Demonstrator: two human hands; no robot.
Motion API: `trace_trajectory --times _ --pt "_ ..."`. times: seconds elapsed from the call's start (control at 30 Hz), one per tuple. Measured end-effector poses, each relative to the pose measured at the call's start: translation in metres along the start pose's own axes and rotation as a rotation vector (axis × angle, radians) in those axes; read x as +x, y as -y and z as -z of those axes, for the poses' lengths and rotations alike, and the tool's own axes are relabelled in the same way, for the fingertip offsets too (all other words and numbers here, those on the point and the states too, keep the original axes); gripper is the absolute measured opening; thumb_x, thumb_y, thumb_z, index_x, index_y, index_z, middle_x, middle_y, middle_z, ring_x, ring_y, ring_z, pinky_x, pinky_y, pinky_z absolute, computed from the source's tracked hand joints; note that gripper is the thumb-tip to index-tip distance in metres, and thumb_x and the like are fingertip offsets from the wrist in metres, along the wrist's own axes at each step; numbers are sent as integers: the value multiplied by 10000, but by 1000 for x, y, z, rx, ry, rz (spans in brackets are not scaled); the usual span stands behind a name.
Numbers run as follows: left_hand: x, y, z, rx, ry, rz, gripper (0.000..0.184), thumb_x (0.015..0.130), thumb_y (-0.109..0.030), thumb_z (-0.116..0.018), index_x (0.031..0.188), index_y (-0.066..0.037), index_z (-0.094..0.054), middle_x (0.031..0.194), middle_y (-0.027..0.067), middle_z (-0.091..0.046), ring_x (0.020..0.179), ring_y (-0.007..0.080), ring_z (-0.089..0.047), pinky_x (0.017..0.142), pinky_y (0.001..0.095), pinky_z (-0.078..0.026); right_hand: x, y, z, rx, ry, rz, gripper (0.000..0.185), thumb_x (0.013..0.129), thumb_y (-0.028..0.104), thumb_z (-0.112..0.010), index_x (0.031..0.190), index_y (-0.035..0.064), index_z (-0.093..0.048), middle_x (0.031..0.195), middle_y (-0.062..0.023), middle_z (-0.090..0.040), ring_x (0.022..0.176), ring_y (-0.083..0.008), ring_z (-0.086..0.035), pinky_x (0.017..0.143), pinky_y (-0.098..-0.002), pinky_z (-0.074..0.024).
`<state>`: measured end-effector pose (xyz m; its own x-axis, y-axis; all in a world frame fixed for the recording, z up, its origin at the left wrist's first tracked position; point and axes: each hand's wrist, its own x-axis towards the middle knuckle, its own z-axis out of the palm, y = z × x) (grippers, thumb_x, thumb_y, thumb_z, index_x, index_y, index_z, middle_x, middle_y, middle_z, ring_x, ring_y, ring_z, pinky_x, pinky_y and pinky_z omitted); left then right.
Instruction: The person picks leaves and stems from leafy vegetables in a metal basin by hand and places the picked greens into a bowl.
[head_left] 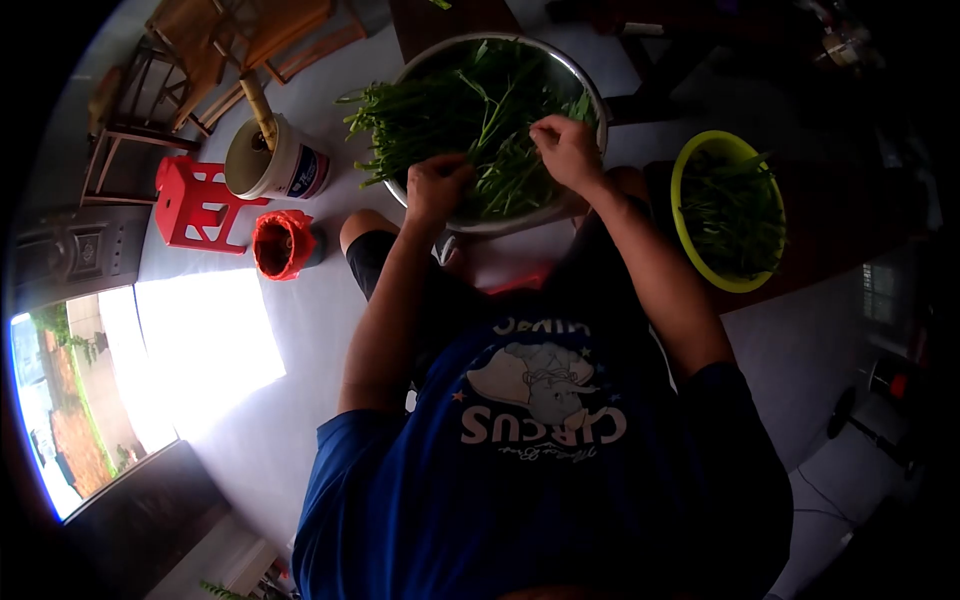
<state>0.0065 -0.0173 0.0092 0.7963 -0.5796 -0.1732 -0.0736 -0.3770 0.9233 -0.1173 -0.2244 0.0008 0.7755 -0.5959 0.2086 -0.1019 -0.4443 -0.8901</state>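
A large metal basin [592,88] full of leafy green stems [430,115] stands in front of my knees. Over its near left part is my left hand [440,187], fingers closed in against the greens; what they hold, if anything, is too dark to tell. My right hand [567,150] is above the basin's right side, with thumb and fingertips pinched together beside a leafy stem [490,115]. Whether that stem is in either hand cannot be made out. To the right, a yellow-green basket [682,215] holds more cut greens [730,215].
On the left are a white bucket [250,165] with a pole in it, a red plastic stool [185,205] and a small bin with a red liner [283,245]. Wooden chairs [190,50] stand at the upper left. A dark bench [745,298] bears the basket.
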Motion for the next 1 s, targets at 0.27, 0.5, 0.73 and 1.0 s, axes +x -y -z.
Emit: trace_trajectory --times 0.27,0.5,0.73,1.0 --pt "-1 5 -3 14 0 -41 311 846 -112 -755 1083 87 -717 865 119 -746 731 145 -686 675 278 -551 12 25 15 76 -69 126 130 930 107 -690 998 -2 -713 798 -130 -731 711 -196 -718 637 -303 -541" --pt "4 15 0 61 30 -98 278 848 -113 -761 1044 81 -726 864 125 -748 732 143 -693 678 276 -559 22 36 1 -272 27 437 133 913 168 -681 981 60 -717 828 -116 -653 732 -320 -660 647 -437 -529" --pt "-2 11 10 39 45 -117 254 862 -122 -751 1017 77 -727 855 123 -748 729 148 -696 683 279 -562 28 26 -1 -617 307 441 138 916 217 -663 931 101 -737 883 -144 -634 779 -335 -673 679 -467 -547" --pt "-4 -9 19 -203 39 142 298 921 -181 -674 1064 79 -700 878 111 -739 781 153 -697 743 283 -567 25 11 -3 -432 297 408 95 861 145 -659 826 63 -691 850 -128 -625 769 -345 -657 692 -473 -543"
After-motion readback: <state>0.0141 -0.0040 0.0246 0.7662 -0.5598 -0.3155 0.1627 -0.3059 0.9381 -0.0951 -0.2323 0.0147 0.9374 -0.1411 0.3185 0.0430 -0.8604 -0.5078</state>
